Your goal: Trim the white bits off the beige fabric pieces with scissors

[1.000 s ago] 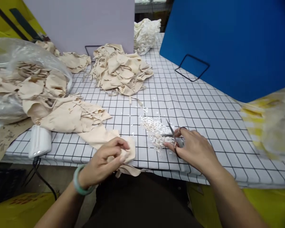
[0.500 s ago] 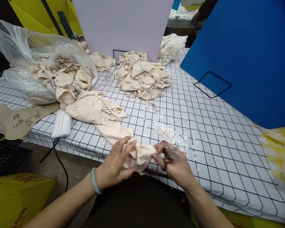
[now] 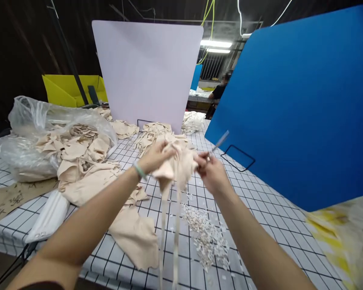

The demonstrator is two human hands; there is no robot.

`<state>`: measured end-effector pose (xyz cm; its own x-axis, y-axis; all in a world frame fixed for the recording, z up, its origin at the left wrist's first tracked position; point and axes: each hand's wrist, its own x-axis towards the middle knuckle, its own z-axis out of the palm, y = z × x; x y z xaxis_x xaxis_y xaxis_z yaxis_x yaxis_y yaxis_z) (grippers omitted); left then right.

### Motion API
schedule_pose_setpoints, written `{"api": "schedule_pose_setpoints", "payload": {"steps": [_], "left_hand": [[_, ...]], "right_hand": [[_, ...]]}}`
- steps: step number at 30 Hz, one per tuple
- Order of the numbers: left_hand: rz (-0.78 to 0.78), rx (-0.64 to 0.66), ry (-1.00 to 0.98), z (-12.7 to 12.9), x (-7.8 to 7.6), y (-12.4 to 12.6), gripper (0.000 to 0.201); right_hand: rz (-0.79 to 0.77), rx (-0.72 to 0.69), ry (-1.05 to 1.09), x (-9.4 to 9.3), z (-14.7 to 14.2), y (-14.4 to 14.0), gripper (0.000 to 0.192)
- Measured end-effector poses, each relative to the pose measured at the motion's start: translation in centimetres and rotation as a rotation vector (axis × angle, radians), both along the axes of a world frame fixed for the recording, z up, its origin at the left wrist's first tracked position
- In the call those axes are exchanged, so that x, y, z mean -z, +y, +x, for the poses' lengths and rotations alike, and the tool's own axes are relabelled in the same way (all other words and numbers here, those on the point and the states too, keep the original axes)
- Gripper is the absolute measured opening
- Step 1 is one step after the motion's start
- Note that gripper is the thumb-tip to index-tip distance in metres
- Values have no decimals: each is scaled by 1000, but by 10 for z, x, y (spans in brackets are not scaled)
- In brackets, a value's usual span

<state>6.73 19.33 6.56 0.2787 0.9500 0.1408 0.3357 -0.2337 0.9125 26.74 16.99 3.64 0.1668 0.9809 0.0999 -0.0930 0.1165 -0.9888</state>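
Note:
My left hand [image 3: 155, 158] is closed on the upper left of a beige fabric garment piece [image 3: 185, 163], held up over the table. Two long pale straps [image 3: 176, 233] dangle from it. Pinching the right edge of that fabric, my right hand [image 3: 212, 173] also carries scissors [image 3: 220, 141], their metal blades pointing up and away. Behind the held piece is a pile of similar beige pieces [image 3: 151, 133], partly hidden by it. Below my right hand lies a scatter of tiny white scraps [image 3: 207, 237].
On the left, a clear plastic bag [image 3: 27, 121] spills beige pieces [image 3: 87, 181] over the checked tablecloth [image 3: 260, 233]. A white power bank [image 3: 50, 215] and a brown paper pattern [image 3: 15, 199] lie near it. A lilac panel [image 3: 148, 72] and a blue panel [image 3: 296, 104] stand behind. Someone [image 3: 219, 90] is farther back.
Both hands have moved forward from the table's front edge towards the pile, lifting the fabric piece, and its straps now hang down. The view has tilted up.

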Motion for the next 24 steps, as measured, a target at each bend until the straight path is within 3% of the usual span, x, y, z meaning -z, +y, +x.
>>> {"api": "schedule_pose_setpoints", "payload": {"steps": [2,5,7,10,12,14,18,21,24], "left_hand": [[68,-139,23,1,-6,34,13],[92,-206,85,-11,20,34,22],[73,-198,144,-27,51,3,20],[56,-211,251,-54,97,-56,15],[64,-221,321,-71,119,-85,15],[78,-213,376,-85,132,-101,17],[148,-124,484,-101,141,-104,29],[205,39,587,-102,142,-100,40],[235,161,677,-98,142,-95,32]], "right_hand": [[3,41,-57,-5,0,40,41],[-48,55,-158,22,-3,50,37],[-120,-18,-217,53,-8,23,35],[-261,-293,-341,94,-27,-42,31],[-292,-440,-463,112,-45,-78,27],[-240,-458,-575,122,-62,-100,22],[-167,-422,-626,125,-79,-107,12],[-182,-418,-615,120,-68,-111,11],[-207,-390,-613,117,-48,-126,11]]}}
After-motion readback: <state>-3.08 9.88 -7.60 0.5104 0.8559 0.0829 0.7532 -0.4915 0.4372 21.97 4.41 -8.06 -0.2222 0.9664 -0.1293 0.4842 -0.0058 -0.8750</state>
